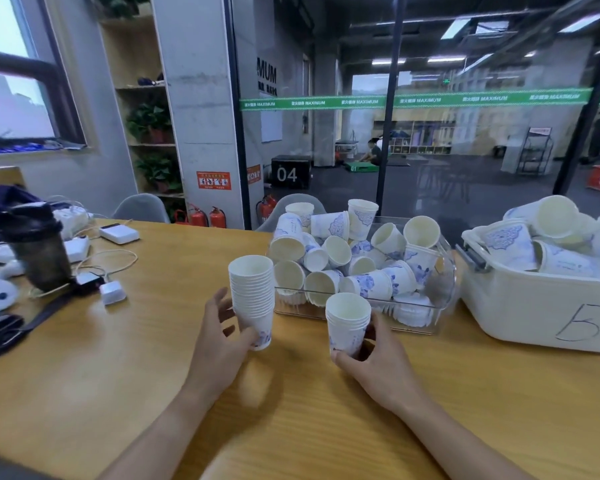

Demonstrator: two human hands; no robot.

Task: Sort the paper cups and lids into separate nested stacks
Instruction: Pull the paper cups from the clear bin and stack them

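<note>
Tall stack (252, 296): many nested cups, upright, lifted above the table (118, 358), its base in the left hand (222, 336), thumb and fingers curled round it.
Short stack (347, 322): a few nested cups, upright, right hand (373, 355) wrapped round its lower half.
Clear bin (444, 292): just beyond both grips, heaped with loose cups.
White tub (534, 306): right of the right hand, holding more cups.
Dark bottle (37, 245): far left of the left hand.

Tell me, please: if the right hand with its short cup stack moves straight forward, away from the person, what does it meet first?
Probably the clear tray of loose cups: its front wall stands just beyond the right hand and the short cup stack. The depth between them is hard to judge.
</note>
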